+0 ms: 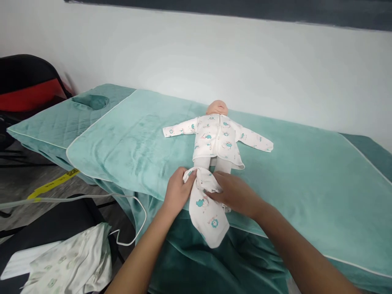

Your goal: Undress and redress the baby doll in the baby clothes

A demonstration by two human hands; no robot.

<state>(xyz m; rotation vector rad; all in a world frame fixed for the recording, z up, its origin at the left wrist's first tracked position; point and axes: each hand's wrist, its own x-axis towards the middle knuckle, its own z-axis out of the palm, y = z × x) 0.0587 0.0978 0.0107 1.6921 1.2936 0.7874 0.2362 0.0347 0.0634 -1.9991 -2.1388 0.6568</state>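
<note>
A baby doll (218, 107) lies on its back on the green bed, head toward the wall. It wears a white printed shirt (216, 136), closed at the front, with both sleeves spread out sideways. Its pale legs (202, 163) show below the hem. Matching printed baby pants (208, 220) are bunched at the lower legs and hang over the bed's near edge. My left hand (180, 188) pinches the gathered cloth on one side. On the other side my right hand (232, 192) grips the pants, fingers tucked into the fabric. The doll's feet are hidden by cloth.
The bed (306, 183) has a light green cover and a face hole (92, 101) at its left end. A black chair (61, 220) at lower left carries a folded printed cloth (73, 261). A white cable (134, 200) runs beside the bed. A wall stands behind.
</note>
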